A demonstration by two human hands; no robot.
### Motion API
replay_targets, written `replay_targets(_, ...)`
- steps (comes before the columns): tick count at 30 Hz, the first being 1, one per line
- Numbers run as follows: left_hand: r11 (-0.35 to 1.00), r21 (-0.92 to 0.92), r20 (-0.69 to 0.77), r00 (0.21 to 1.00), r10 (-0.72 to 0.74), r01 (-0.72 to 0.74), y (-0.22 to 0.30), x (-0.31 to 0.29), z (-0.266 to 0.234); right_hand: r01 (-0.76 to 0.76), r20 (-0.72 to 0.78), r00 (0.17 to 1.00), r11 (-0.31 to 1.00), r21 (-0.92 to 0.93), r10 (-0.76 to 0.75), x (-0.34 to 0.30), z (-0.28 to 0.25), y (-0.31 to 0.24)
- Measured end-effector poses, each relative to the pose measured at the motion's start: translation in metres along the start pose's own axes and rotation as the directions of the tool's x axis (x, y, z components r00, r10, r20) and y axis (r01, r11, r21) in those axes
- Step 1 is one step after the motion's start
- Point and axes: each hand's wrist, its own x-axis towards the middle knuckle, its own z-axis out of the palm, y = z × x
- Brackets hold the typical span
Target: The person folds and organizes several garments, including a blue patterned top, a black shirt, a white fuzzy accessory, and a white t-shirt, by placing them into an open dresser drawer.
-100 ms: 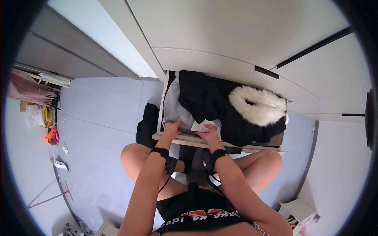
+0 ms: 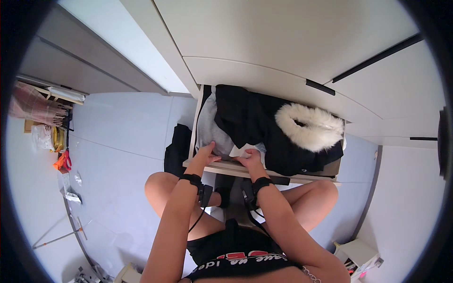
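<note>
1. The person sits on the floor (image 2: 118, 137) in front of an open drawer (image 2: 264, 170) pulled out of a white wardrobe (image 2: 292, 42), knees on either side
2. Left hand (image 2: 205, 152) rests on a grey garment (image 2: 210, 129) at the drawer's front left, fingers spread loose and flat, not pinching anything
3. Right hand (image 2: 250, 159) sits just beside it on a white folded cloth (image 2: 245, 150), fingers curled down onto it; can't tell if it's actually gripping
4. A black coat (image 2: 250, 118) with a white fur collar (image 2: 309, 125) fills the rest of the drawer
5. Another dark garment (image 2: 177, 146) lies on the floor by the drawer's left side
6. Black straps on both wrists
</note>
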Motion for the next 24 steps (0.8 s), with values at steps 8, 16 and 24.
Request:
replay_targets(8,0.936,-0.334,0.094,0.992,-0.085,0.112,0.009,-0.020,0.023,-0.340,0.227,0.923,0.382,0.859,0.311,0.031,0.013,0.022)
replay_targets(16,0.945,-0.323,0.054,0.998,-0.029,0.045,-0.001,-0.007,0.022,-0.302,0.419,0.861,-0.376,0.876,0.287,0.025,0.016,0.012)
replay_targets(24,0.958,-0.285,0.065,0.996,0.053,-0.032,-0.005,-0.002,0.018,-0.252,0.341,0.917,-0.365,0.896,0.205,0.025,0.021,0.016)
